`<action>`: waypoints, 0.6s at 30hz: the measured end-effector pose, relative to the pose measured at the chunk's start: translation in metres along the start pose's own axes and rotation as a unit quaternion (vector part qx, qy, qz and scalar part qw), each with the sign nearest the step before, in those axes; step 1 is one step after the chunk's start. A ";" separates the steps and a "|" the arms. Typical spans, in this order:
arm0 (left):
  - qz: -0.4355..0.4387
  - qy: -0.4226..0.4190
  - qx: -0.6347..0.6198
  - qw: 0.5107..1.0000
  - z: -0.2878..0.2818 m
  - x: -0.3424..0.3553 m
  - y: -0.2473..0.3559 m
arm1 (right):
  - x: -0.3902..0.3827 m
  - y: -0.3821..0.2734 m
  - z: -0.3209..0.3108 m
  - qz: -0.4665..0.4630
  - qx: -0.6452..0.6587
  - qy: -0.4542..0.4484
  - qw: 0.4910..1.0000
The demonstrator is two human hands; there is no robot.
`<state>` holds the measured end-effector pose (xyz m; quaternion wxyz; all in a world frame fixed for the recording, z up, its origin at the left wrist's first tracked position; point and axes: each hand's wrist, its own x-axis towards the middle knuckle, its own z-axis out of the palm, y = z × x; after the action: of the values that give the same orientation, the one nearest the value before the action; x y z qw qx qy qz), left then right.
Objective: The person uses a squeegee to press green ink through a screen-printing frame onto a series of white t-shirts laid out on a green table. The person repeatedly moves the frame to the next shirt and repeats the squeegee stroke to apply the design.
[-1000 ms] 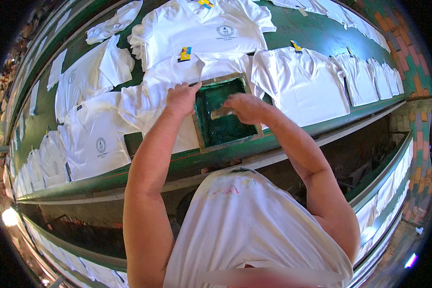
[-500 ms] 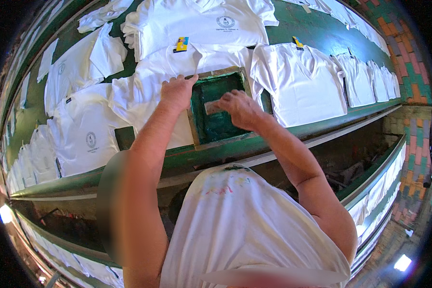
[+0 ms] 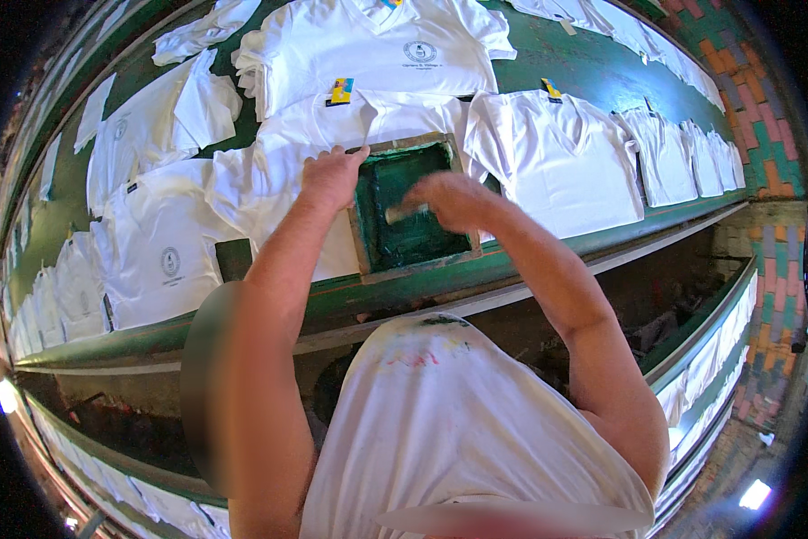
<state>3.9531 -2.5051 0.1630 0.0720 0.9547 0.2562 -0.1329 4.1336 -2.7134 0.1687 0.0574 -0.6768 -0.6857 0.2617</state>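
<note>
Your screen (image 3: 417, 237), green inside a wooden rim, lies near the middle of the view, over a white shirt (image 3: 287, 135). Over its green part, your right hand (image 3: 453, 201), slightly blurred, is closed around a scraper (image 3: 393, 215) with a pale end. Your left hand (image 3: 331, 177) rests on the screen's upper left corner; whether it grips, you cannot tell. A plain shirt (image 3: 561, 166) lies to the right on the green surface (image 3: 541, 56), and a printed shirt (image 3: 157, 242) to the left.

Inside the frame (image 3: 422, 267), the lower part is free, but the right hand (image 3: 449, 199) and its tool (image 3: 404, 213) obstruct the middle. The left hand (image 3: 334, 177) blocks the upper-left corner.
</note>
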 end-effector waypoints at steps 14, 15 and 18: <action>0.009 0.013 0.015 1.000 0.009 -0.004 -0.001 | -0.060 -0.058 0.059 -0.031 -0.062 0.125 0.990; 0.009 0.011 0.016 1.000 0.010 -0.005 -0.001 | -0.066 -0.061 0.061 -0.024 -0.048 0.108 0.993; 0.005 -0.003 0.022 1.000 0.008 -0.005 0.000 | -0.065 -0.052 0.045 -0.057 -0.035 0.023 0.998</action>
<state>3.9476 -2.5094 0.1566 0.0524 0.9570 0.2480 -0.1409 4.0724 -2.7856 0.1708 0.0641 -0.6443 -0.7302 0.2180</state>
